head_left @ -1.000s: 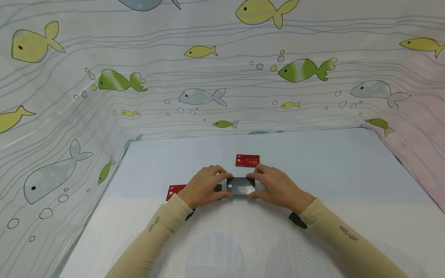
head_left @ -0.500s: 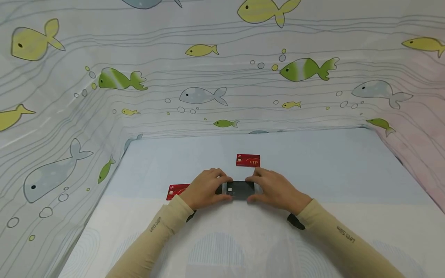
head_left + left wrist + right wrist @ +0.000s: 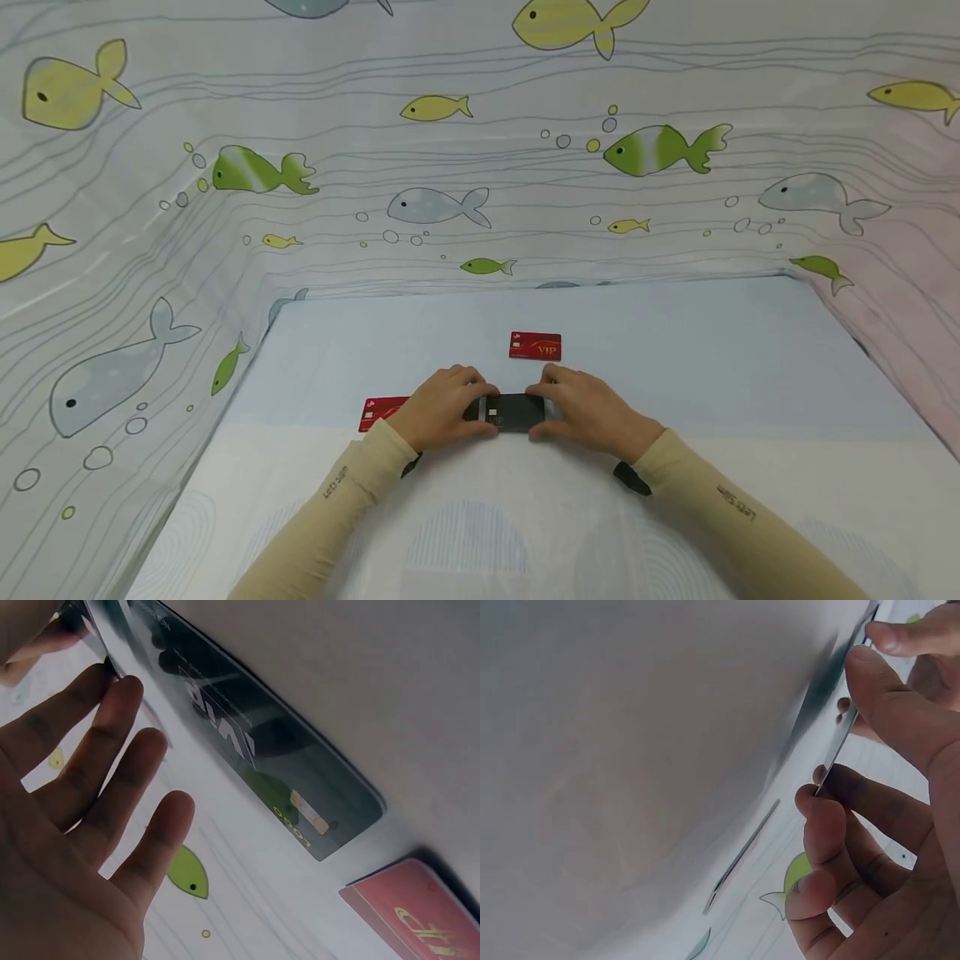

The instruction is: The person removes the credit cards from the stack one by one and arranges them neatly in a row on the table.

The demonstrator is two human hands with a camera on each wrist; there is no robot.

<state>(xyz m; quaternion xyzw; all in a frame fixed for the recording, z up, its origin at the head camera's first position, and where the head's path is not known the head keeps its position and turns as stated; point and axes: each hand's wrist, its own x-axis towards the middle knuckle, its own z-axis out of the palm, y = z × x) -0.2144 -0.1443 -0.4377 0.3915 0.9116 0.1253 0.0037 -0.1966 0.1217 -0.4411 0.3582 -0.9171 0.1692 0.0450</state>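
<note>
Black card (image 3: pixel 517 413), pinched at both ends
The left hand (image 3: pixel 444 406) grips one end, the right hand (image 3: pixel 592 408) the other, over the pale tabletop (image 3: pixel 697 358); a second dark card (image 3: pixel 292 761) lies by the left hand, a red card (image 3: pixel 535 346) farther off.

Held card (image 3: pixel 517 413): between the left hand (image 3: pixel 442 408) and the right hand (image 3: pixel 592 410).
Far card (image 3: pixel 536 346): on the table (image 3: pixel 697 358), behind the held card.
Left card (image 3: pixel 380 412): on the table, partly hidden by the left hand.
Middle card (image 3: pixel 277 754): between left card and held card.
</note>
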